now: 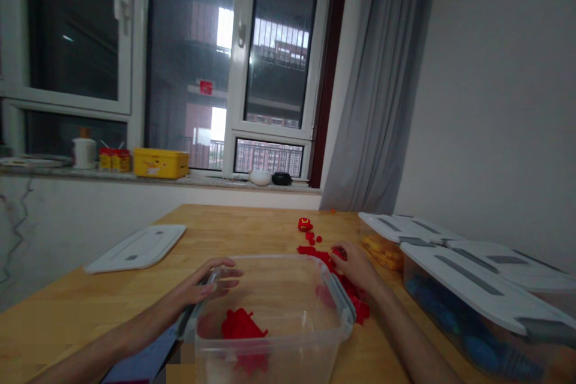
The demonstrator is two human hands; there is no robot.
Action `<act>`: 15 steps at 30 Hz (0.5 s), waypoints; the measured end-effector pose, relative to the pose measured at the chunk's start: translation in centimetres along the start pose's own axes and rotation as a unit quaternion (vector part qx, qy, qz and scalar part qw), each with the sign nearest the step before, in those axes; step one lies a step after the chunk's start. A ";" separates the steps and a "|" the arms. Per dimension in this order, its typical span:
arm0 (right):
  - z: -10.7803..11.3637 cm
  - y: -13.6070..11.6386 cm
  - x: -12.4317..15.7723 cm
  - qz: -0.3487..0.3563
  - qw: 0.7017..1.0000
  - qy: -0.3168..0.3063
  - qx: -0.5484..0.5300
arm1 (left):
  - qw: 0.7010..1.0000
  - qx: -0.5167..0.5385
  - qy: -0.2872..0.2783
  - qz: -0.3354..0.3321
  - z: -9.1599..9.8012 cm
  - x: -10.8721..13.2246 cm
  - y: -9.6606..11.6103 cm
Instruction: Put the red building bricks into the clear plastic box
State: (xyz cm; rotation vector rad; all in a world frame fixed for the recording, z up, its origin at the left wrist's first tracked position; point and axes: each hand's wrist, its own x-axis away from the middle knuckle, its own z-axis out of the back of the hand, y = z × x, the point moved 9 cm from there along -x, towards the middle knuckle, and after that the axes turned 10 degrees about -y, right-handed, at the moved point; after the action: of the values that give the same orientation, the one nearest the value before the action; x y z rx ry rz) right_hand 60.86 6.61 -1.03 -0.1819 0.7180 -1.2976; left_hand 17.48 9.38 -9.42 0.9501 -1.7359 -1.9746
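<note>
Taking the person as 6 o'clock, a clear plastic tub [274, 261] with latch tabs sits at 6 o'clock on the wooden table [112, 294]. A heap of red plastic bricks [240, 327] lies inside it, while more loose red bricks [315, 254] spread from 12 to 2 o'clock, some against the tub's outer right wall. The left hand [202, 285] is open, fingers spread beside the tub's left rim. The right hand [353, 267] closes narrowly on a red piece, partly hidden, just past the far right corner. Lidded storage boxes [468, 294] at 3 o'clock leave only a narrow gap beside the right forearm; a white lid [137, 248] lies at 10 o'clock
</note>
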 end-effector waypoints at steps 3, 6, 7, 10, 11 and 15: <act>0.7 -0.3 -0.2 0.023 0.994 0.058 -0.088 | 1.000 -0.002 -0.005 0.004 0.2 -0.2 -0.2; 1.0 -0.5 -0.3 0.032 0.983 0.085 -0.161 | 1.000 -0.004 -0.007 -0.001 0.5 -0.3 -0.4; 0.9 -0.6 -0.3 0.032 0.979 0.087 -0.181 | 1.000 -0.004 -0.007 -0.001 0.6 -0.4 -0.6; 0.9 -1.3 -0.1 0.036 0.971 0.093 -0.215 | 1.000 -0.001 -0.011 -0.001 0.8 -0.6 -1.0; 0.9 -1.6 0.0 0.042 0.970 0.098 -0.218 | 1.000 0.001 -0.012 -0.003 0.8 -0.6 -1.0; 1.0 -2.5 0.2 0.055 0.961 0.121 -0.242 | 0.999 -0.011 -0.043 -0.012 0.1 -0.7 -0.1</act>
State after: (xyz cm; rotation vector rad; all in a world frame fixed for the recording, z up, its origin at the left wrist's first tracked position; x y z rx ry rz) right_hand 59.41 5.42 0.90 -0.3764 1.2353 -1.0290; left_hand 17.92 9.94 -9.38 0.8947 -1.7513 -2.0740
